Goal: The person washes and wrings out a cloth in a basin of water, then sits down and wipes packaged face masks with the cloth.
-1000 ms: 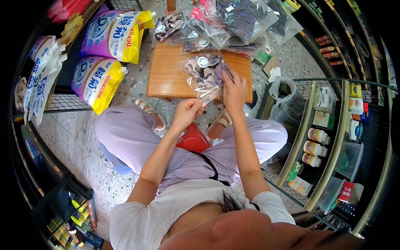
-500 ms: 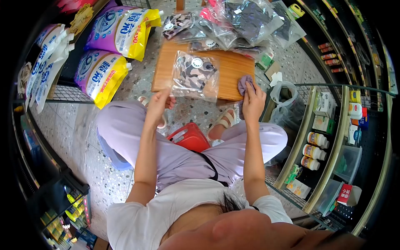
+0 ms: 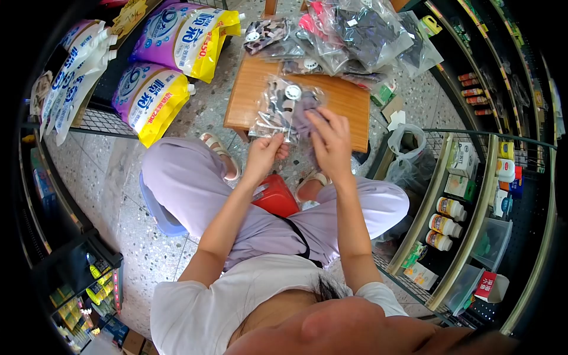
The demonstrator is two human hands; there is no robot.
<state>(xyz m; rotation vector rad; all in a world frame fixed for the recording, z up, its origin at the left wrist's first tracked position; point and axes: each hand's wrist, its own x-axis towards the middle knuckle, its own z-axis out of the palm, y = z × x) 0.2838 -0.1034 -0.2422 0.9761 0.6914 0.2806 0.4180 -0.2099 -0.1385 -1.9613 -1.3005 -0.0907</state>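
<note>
A clear plastic package [image 3: 278, 109] with a camouflage-pattern item and a white round valve lies near the front of the small wooden stool [image 3: 349, 109]. My left hand [image 3: 264, 155] pinches its lower edge. Over its right side, my right hand [image 3: 332, 142] presses a crumpled grey-purple cloth [image 3: 305, 121] onto the plastic, fingers bent on the cloth. Behind them, at the back of the stool, more bagged items [image 3: 367, 35] are heaped, some dark, some camouflage, one with pink.
Purple and yellow refill pouches [image 3: 151, 103] fill the left shelf. A red container [image 3: 277, 196] stands on the floor between my feet. To the right are a clear plastic bag [image 3: 407, 145] and shelves with white bottles [image 3: 444, 225] and boxes.
Half a second ago my hands were apart, with the package flat between them. Since then both have come together at the package, and the cloth has moved left onto it.
</note>
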